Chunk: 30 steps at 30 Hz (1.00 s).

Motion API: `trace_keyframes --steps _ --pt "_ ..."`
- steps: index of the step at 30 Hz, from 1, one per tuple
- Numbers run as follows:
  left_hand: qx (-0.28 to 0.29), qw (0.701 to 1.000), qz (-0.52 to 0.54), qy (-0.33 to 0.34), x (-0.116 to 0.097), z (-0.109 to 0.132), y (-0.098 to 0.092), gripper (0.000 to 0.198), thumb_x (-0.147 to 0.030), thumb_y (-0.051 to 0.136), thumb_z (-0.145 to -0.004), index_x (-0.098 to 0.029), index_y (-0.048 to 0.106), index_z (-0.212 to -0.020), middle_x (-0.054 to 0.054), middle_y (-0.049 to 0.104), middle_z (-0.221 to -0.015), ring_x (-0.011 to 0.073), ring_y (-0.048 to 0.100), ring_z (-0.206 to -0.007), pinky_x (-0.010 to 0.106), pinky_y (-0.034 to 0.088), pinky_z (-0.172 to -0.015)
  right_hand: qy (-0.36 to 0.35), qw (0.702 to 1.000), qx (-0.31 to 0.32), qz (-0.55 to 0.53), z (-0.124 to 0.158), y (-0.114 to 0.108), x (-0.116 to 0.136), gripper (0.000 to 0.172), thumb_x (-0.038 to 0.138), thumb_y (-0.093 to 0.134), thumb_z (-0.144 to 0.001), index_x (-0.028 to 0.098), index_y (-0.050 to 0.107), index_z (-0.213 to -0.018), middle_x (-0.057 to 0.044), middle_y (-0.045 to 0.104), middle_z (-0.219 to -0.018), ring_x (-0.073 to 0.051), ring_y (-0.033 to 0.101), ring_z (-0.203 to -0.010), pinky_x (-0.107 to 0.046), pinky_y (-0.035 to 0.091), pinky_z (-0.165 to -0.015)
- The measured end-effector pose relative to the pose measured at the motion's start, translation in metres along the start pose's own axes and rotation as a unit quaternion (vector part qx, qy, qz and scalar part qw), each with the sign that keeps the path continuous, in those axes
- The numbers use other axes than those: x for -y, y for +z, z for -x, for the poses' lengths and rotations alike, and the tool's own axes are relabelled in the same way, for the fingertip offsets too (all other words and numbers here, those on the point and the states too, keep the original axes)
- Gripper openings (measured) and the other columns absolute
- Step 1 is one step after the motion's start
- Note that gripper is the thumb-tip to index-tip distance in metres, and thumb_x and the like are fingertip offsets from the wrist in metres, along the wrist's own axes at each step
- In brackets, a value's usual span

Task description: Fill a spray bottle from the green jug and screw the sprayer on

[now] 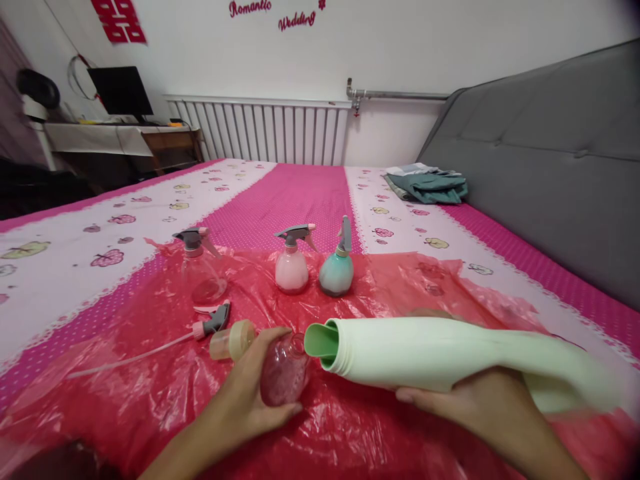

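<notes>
My left hand (pixel 250 393) is wrapped round a small clear round bottle (pixel 284 372) with its neck open, standing on a red plastic sheet (pixel 150 393). My right hand (pixel 475 407) grips a big pale green jug (pixel 440 353) from below, tipped on its side with its green spout (pixel 320 341) right beside the bottle's mouth. A loose pink and grey spray head (pixel 213 323) with a long tube lies left of my left hand, next to a tan cap (pixel 235 340).
Three spray bottles stand further back on the sheet: a clear one (pixel 200 270), a pink one (pixel 293 263) and a teal one (pixel 337 267). The sheet covers a pink and white bed. Folded clothes (pixel 427 185) lie by the grey headboard (pixel 550 187). A radiator (pixel 270 130) lines the far wall.
</notes>
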<state>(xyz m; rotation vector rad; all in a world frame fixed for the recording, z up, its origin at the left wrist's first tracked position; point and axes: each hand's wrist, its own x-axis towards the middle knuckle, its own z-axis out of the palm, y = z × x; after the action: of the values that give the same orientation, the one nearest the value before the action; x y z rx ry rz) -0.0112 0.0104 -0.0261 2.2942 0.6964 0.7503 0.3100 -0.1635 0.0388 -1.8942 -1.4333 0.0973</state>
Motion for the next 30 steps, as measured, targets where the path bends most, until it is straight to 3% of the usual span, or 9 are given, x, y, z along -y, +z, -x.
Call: trace_keyframes --steps 6,16,26,30 --pt "0.011 1.000 -0.004 0.005 0.002 0.001 0.000 0.087 -0.038 0.085 -0.083 -0.035 0.040 -0.157 0.014 0.060 -0.148 0.0423 0.064 -0.135 0.066 0.053 -0.115 -0.018 1.000 -0.003 0.012 0.002 0.002 -0.004 0.085 0.071 0.087 -0.071 0.027 0.068 -0.141 -0.015 0.074 -0.139 -0.049 0.070 -0.126 -0.077 0.054 -0.107" --pt "0.002 1.000 -0.018 0.019 0.004 0.002 0.000 0.089 -0.040 0.085 -0.084 -0.035 0.039 -0.160 0.014 0.061 -0.149 0.0430 0.063 -0.134 0.069 0.051 -0.115 -0.042 0.998 -0.022 0.032 0.001 0.001 -0.002 0.086 0.078 0.084 -0.071 0.027 0.072 -0.138 -0.017 0.077 -0.132 -0.051 0.075 -0.116 -0.079 0.059 -0.097" --pt "-0.009 1.000 -0.018 0.020 0.005 0.002 0.001 0.089 -0.041 0.087 -0.083 -0.035 0.043 -0.159 0.013 0.064 -0.149 0.0421 0.065 -0.134 0.065 0.055 -0.114 -0.030 0.999 -0.006 0.017 0.003 0.006 -0.011 0.085 0.074 0.084 -0.073 0.032 0.066 -0.144 -0.015 0.072 -0.142 -0.049 0.069 -0.128 -0.075 0.054 -0.108" --pt "-0.020 1.000 -0.008 0.013 0.002 0.002 0.003 0.086 -0.039 0.086 -0.082 -0.035 0.045 -0.158 0.014 0.064 -0.148 0.0425 0.066 -0.133 0.066 0.055 -0.113 -0.013 1.000 -0.006 0.004 0.004 0.008 -0.015 0.088 0.074 0.088 -0.068 0.032 0.068 -0.143 -0.015 0.071 -0.142 -0.050 0.068 -0.129 -0.076 0.051 -0.110"
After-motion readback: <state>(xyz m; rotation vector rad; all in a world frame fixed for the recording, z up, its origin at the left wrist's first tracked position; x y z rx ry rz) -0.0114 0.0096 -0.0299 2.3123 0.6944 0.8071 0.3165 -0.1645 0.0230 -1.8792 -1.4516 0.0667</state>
